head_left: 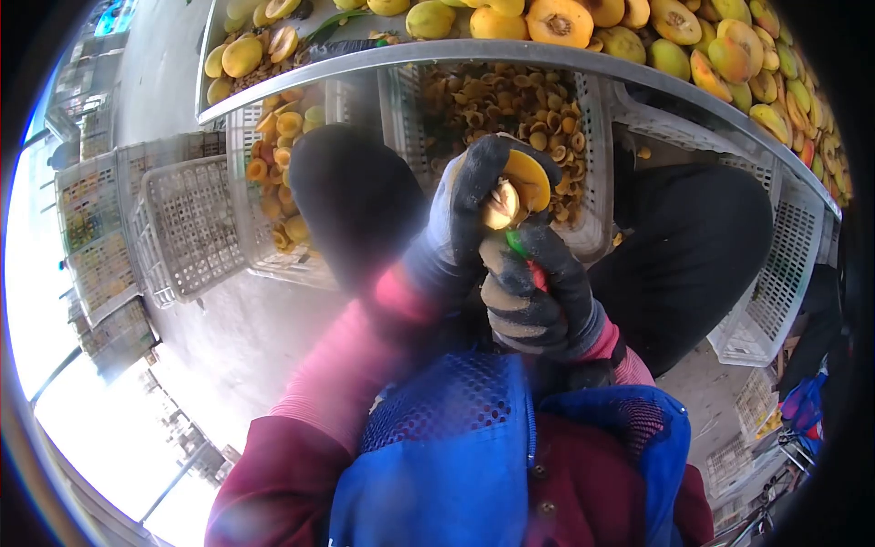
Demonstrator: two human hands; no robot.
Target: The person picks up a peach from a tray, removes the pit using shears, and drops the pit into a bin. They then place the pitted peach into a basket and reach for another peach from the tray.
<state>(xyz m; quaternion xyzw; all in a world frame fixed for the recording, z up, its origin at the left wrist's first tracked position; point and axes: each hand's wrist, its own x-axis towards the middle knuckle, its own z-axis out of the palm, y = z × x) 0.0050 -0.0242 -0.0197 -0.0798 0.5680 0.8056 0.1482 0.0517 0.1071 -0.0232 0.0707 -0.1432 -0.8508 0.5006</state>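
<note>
Between black-trousered knees (355,182), the grey-gloved left hand (467,191) pinches a cut-open round yellow fruit (529,178); just beside it, nearer the chest, the right hand (538,296) wraps a slim red-and-green handle (538,274) slanting lengthwise toward the fruit.

My left gloved hand (463,196) is blue-grey, near-black at the fingers, around yellow-orange fruit (527,173) with a cream-and-brown core (501,206). Right gloved hand (538,299): dark grey, tan-smudged, green-and-red handle (538,274) in its fingers. Beyond my fingers, yellow-green-orange fruit heap (676,60); nearer me, blue mesh-patterned vest (437,456), maroon sleeve (287,469).
</note>
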